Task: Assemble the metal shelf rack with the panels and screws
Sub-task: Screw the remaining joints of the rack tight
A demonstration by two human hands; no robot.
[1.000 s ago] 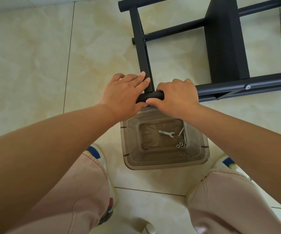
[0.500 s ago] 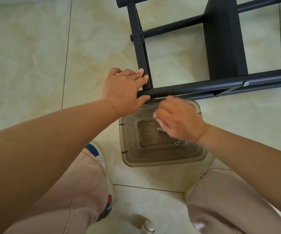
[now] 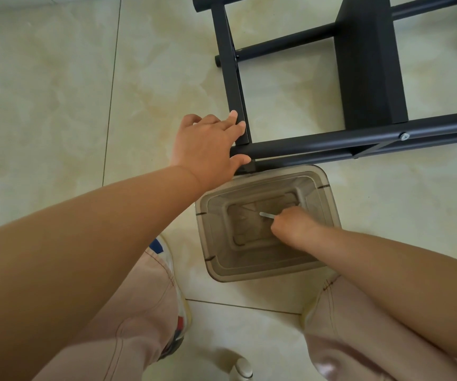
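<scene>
From the head camera, I see my left hand [image 3: 208,145] steadying the corner of the black rack frame [image 3: 331,144], fingers laid fairly straight against the upright bar and thumb under the end of the round tube; it presses and braces more than it clutches. My right hand [image 3: 294,225] is down inside the clear plastic bin [image 3: 329,188] that sits just below my left hand and touches the frame's near edge. Its fingers are bunched around a thin silvery piece [image 3: 266,215] that juts out toward my left; I take it for the small wrench, though the hand hides most of it, so I cannot be sure. Any loose screws in the bin are covered by that hand

As for progress, I judge the work roughly midway. Beyond my left hand the frame lies on the floor with crossbars joined, and a black panel [image 3: 370,64] stands in it, up and to the right of both hands. One screw head [image 3: 404,136] is already seated in the tube, far to the right of my left hand. The corner under my left hand shows no fastener that I can see, so that joint likely waits for fixing, and further panels may remain
</scene>
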